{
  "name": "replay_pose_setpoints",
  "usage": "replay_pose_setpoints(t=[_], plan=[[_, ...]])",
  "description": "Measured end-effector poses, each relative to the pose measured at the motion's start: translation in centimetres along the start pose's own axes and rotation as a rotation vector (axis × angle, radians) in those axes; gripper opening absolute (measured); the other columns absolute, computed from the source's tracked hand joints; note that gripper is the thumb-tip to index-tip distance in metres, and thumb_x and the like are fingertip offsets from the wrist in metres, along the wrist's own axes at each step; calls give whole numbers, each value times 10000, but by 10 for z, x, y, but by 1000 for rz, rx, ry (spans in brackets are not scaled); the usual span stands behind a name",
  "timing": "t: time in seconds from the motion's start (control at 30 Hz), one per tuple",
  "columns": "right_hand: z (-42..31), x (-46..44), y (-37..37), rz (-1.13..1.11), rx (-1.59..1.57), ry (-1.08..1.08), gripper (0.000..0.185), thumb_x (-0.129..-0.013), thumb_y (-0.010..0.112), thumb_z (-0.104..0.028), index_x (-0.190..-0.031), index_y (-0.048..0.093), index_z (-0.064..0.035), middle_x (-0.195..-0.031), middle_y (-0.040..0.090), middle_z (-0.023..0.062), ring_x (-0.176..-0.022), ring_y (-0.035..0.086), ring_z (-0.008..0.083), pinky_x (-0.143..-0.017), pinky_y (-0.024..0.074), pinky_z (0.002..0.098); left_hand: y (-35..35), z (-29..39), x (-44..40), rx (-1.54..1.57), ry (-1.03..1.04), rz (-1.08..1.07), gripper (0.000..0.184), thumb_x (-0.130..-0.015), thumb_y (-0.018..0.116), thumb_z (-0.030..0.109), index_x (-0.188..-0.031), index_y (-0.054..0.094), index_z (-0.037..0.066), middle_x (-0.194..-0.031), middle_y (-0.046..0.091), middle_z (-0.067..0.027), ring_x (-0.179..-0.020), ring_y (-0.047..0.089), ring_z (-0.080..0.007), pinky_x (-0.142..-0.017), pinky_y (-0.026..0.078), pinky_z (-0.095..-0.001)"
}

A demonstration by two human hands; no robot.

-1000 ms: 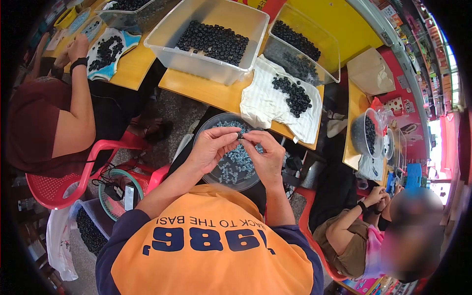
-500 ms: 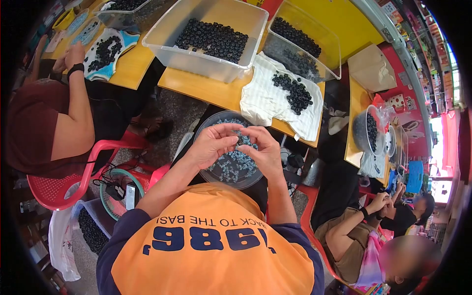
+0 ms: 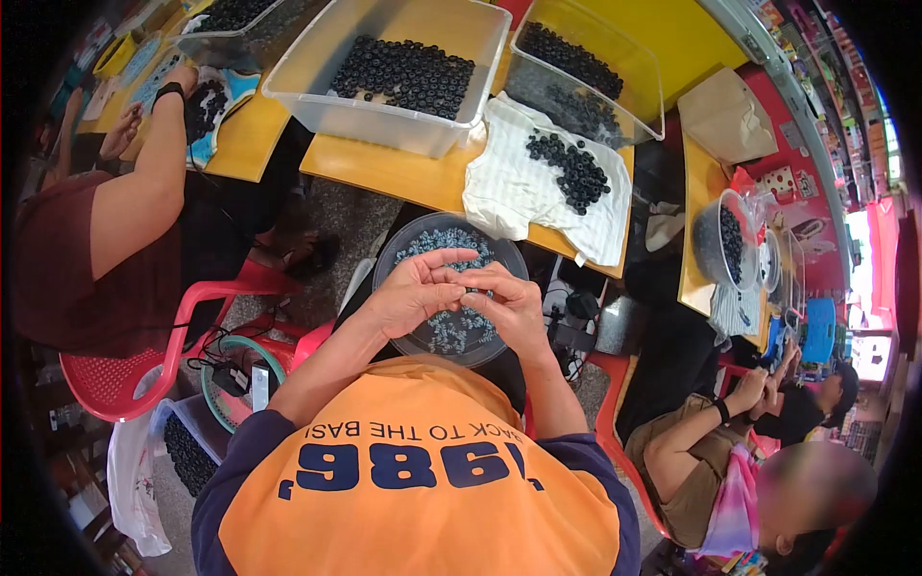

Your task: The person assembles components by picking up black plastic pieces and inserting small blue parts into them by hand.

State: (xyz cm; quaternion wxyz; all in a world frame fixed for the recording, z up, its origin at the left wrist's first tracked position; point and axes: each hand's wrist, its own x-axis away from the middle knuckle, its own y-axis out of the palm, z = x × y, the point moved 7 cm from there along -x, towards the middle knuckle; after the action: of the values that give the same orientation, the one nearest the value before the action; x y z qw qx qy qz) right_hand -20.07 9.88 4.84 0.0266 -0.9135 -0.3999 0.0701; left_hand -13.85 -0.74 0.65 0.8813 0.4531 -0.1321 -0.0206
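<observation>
My left hand (image 3: 415, 296) and my right hand (image 3: 511, 305) meet over a round basin (image 3: 382, 261). The basin sits at my lap and holds many small blue-grey pieces (image 3: 451, 334). Thumbs and forefingers of both hands are pinched together on a small dark piece (image 3: 470, 291), mostly hidden by the fingertips. Ahead, a white striped cloth (image 3: 497, 171) drapes over the table edge, with a pile of small black ring-like parts (image 3: 573, 173) on it.
A large clear bin (image 3: 288, 88) of black parts stands on the yellow table (image 3: 360, 182), a second bin (image 3: 658, 101) beside it. People work at left (image 3: 134, 216) and right (image 3: 687, 461). A red chair (image 3: 115, 379) and a green-rimmed basket (image 3: 216, 398) are at left.
My fingertips have come closer together, the right thumb and forefinger now pressing against the left ones. At left, the other person's hands have moved apart, one reaching forward.
</observation>
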Motion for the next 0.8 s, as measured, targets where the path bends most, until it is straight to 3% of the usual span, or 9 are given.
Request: replay_pose_setpoints(t=[0.23, 0.3, 0.37, 0.5, 0.53, 0.6, 0.63, 0.7, 0.8], plan=[[17, -11, -15, 90, -303, 85, 312, -780, 662, 41, -1088, 668, -2, -1052, 666, 64, -868, 550, 88, -776, 454, 226, 6, 20, -23, -12, 57, 134, 391, -852, 635, 8, -1232, 541, 7, -1005, 654, -74, -851, 641, -123, -744, 529, -236], [13, -14, -26, 159, -372, 57, 357, -786, 649, 59, -1139, 641, 10, -1072, 639, 45, -833, 504, 66, -784, 446, 216, 18, 67, -32, -459, 232, 170, 303, -834, 638, -3, -1136, 612, -7, -948, 662, -67, -821, 629, -120, -729, 520, -252], [16, -16, -42, 208, -334, 58, 343, -840, 608, 41, -1183, 613, 22, -1145, 641, 65, -836, 513, 62, -812, 447, 217, 32, 122, -37, -551, 363, 325, 218, -829, 643, 11, -1045, 660, -17, -902, 663, -59, -789, 613, -109, -718, 499, -245], [35, -16, -78, 401, -342, 172, 249, -888, 601, -25, -1126, 638, 36, -1062, 669, 65, -912, 595, 84, -824, 451, 209, 46, 234, -58, -1026, 703, 403, 265, -818, 678, 92, -1074, 680, 21, -1084, 669, -85, -889, 624, -116, -793, 491, -257], [37, -19, -90, 416, -188, 155, 233, -887, 608, -39, -1106, 654, 26, -1047, 674, 60, -875, 593, 77, -794, 452, 207, 36, 239, -61, -1029, 708, 396, 265, -818, 678, 92, -1074, 680, 21, -1084, 669, -85, -889, 624, -116, -793, 491, -257], [40, -30, -117, 454, 237, 158, 176, -854, 646, -69, -1015, 703, -27, -978, 686, 63, -808, 592, 129, -744, 452, 263, 34, 247, -65, -1606, 896, 538, 323, -797, 694, 137, -1113, 676, 72, -1246, 597, -131, -1009, 606, -160, -845, 476, -276], [39, -39, -128, 461, 241, 149, 176, -854, 646, -69, -1015, 703, -27, -978, 686, 63, -808, 592, 129, -744, 452, 263, 39, 236, -62, -1512, 806, 502, 351, -780, 704, 161, -1125, 676, 103, -1353, 507, -167, -1121, 565, -201, -899, 455, -297], [11, -56, -138, 551, 788, -191, 144, -803, 683, -84, -942, 714, -60, -889, 662, 78, -816, 562, 224, -751, 432, 334, 44, 206, -56, -1379, 759, 430, 308, -804, 683, 141, -1106, 679, 79, -1321, 536, -150, -1154, 549, -206, -908, 454, -298], [26, -92, -154, 577, 987, -260, 141, -727, 727, -101, -866, 714, -86, -893, 624, 69, -886, 522, 278, -789, 410, 384, 44, 156, -38, -1189, 734, 371, 236, -831, 653, 85, -1061, 687, 45, -1232, 588, -119, -1083, 580, -188, -890, 464, -293]])
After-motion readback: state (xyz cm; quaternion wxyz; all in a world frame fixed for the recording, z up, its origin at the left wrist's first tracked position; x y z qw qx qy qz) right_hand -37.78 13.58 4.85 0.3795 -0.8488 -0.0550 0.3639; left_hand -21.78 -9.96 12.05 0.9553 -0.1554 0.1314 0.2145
